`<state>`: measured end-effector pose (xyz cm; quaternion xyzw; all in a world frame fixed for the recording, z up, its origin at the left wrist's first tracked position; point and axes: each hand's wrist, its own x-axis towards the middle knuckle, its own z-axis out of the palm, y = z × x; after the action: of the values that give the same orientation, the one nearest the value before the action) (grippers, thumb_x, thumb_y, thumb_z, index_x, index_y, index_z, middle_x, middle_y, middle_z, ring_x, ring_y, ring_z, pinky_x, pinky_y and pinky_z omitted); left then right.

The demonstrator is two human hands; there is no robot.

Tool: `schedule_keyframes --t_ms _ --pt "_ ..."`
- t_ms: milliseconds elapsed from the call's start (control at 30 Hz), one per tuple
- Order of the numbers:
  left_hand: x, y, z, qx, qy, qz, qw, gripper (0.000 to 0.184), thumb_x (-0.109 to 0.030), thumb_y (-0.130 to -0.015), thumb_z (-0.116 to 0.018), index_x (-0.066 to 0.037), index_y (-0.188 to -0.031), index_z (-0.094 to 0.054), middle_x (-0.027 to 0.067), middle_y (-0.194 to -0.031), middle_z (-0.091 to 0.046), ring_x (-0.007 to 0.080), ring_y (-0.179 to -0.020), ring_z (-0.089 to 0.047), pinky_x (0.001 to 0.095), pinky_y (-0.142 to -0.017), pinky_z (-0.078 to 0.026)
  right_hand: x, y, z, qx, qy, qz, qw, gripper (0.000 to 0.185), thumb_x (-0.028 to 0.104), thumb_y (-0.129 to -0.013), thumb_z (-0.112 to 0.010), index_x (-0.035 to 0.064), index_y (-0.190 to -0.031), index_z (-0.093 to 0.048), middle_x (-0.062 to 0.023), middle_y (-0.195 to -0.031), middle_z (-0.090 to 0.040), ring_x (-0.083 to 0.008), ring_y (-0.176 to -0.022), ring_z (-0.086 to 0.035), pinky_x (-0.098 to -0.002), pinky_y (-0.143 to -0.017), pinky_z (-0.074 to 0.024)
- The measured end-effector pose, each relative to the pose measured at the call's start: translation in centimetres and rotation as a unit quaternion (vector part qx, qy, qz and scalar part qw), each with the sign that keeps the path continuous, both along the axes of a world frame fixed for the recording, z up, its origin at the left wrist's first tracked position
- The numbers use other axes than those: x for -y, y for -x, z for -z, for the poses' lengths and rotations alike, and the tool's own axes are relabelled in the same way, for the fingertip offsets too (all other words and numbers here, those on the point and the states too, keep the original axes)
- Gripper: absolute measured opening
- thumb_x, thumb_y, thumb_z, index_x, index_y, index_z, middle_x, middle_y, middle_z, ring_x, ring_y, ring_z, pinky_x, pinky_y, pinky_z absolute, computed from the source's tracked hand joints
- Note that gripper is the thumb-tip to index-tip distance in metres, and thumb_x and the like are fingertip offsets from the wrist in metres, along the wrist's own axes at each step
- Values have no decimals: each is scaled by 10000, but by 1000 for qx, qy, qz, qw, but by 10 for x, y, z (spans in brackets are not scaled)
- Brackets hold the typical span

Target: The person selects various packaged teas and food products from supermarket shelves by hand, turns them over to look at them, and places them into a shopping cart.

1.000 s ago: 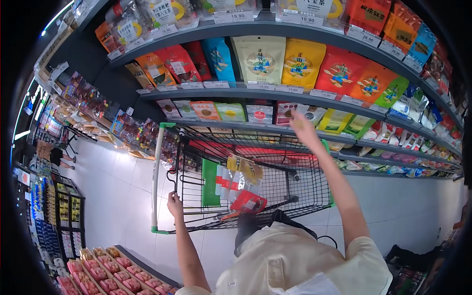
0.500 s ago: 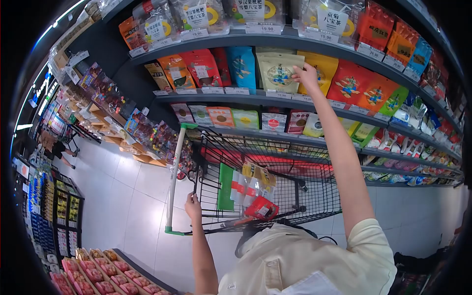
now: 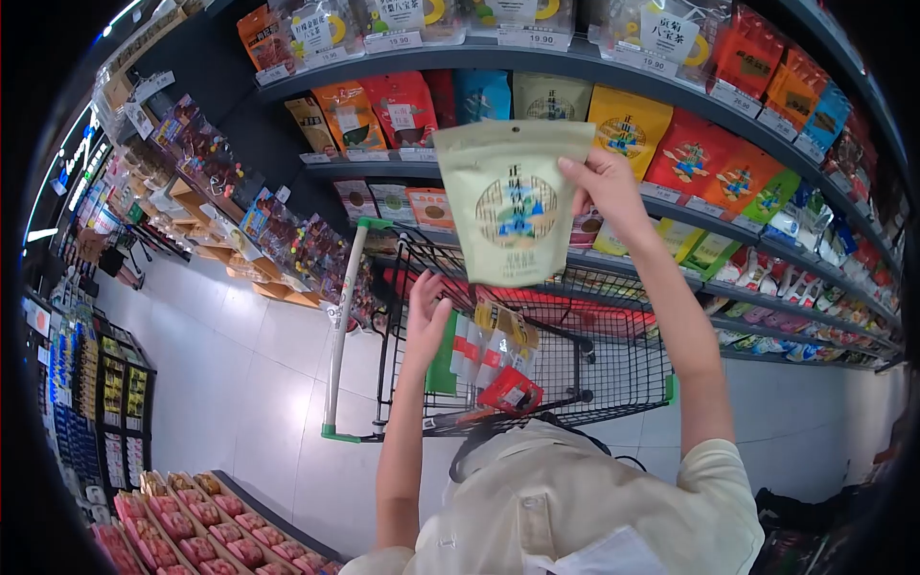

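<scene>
A pale green pouch (image 3: 515, 206) with a round printed emblem hangs upright in front of the shelves, its upper right edge pinched by my right hand (image 3: 606, 192). My left hand (image 3: 428, 311) is raised over the cart's handle end, fingers apart, holding nothing, below and left of the pouch. Under both hands stands the wire shopping cart (image 3: 613, 359) with green corners. Inside it lie a green pack (image 3: 443, 359), a red pouch (image 3: 511, 391), a yellow pouch (image 3: 508, 324) and some white-and-red packs (image 3: 479, 353).
Curved shelves (image 3: 431, 57) of colourful pouches with price tags run across the top and right. Hanging snack bags (image 3: 297, 251) are at the left. Pink packaged goods (image 3: 196, 522) fill a display at the lower left. Another person's legs (image 3: 120, 268) show far left.
My right hand has taken hold of the pale green pouch and brought it off the shelf towards me. My left hand has let go of the cart and risen.
</scene>
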<state>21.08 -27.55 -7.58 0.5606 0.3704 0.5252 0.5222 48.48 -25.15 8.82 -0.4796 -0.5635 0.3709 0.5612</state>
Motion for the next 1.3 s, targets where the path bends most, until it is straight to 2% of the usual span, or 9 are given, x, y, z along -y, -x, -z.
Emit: schedule_keyframes --t_ms 167,267,400,700,867,1000,1067,1200,1300 --pt "7 -28 -24 -23 109 174 978 365 -180 -862 -533 38 -1149 -471 113 -1093 -554 147 -959 -536 276 -835 -421 15 14 46 -11 88 -37 995 213 204 -856 -561 5 -921 -600 -14 -651 -591 -36 -398 -464 -163 -347 -319" --pt "15 -39 -7 65 153 124 978 325 -200 -869 -528 35 -1092 -517 79 -990 -601 107 -840 -568 247 -738 -456 24 1 64 27 113 -29 993 239 194 -839 -575 -7 -967 -595 -26 -691 -612 -34 -497 -500 -191 -445 -400" --pt "19 -42 -13 93 175 62 978 332 -202 -875 -524 42 -1098 -508 89 -984 -596 105 -839 -565 238 -731 -454 56 16 105 -40 189 -114 974 339 170 -812 -608 -39 -1070 -542 -90 -976 -611 -104 -861 -565 -244 -761 -458" --pt "22 -42 -21 47 174 72 981 329 -158 -871 -523 47 -1123 -473 96 -1012 -581 106 -866 -558 231 -734 -449 83 49 147 -245 222 -90 940 383 94 -765 -632 -35 -1105 -511 -104 -1032 -596 -149 -902 -584 -273 -808 -456" --pt "28 -48 -15 -121 -15 -59 991 536 -135 -817 -572 49 -1254 -321 198 -1213 -412 225 -1109 -428 327 -901 -365 83 51 146 -214 185 -33 959 334 91 -760 -641 -42 -1052 -546 -101 -983 -615 -142 -848 -598 -261 -762 -471" --pt "40 -57 -11 -205 -124 -16 971 656 -137 -788 -597 47 -1307 -240 241 -1282 -301 308 -1219 -306 369 -995 -269 81 63 149 -55 127 71 988 305 130 -780 -616 11 -1057 -574 -119 -934 -637 -178 -804 -619 -271 -710 -477" --pt "45 -72 -1 -50 -43 50 997 676 -132 -794 -592 31 -1323 -204 207 -1299 -296 305 -1222 -306 361 -1005 -261 88 74 138 58 132 95 985 308 152 -776 -616 39 -1061 -584 -128 -896 -646 -224 -752 -634 -274 -679 -482" --pt "43 -75 -6 147 107 65 981 559 -149 -824 -566 5 -1282 -284 139 -1246 -385 234 -1149 -399 334 -947 -340 104 96 135 374 -117 79 916 431 148 -734 -634 63 -1147 -545 -176 -1233 -470 -317 -1126 -463 -406 -914 -362" --pt "41 -62 -24 234 270 65 932 406 -167 -858 -530 -11 -1206 -391 98 -1114 -511 172 -1019 -507 309 -851 -423 111 99 128 400 -113 -18 909 434 222 -725 -641 78 -1126 -559 -161 -1313 -387 -322 -1241 -320 -482 -996 -232"
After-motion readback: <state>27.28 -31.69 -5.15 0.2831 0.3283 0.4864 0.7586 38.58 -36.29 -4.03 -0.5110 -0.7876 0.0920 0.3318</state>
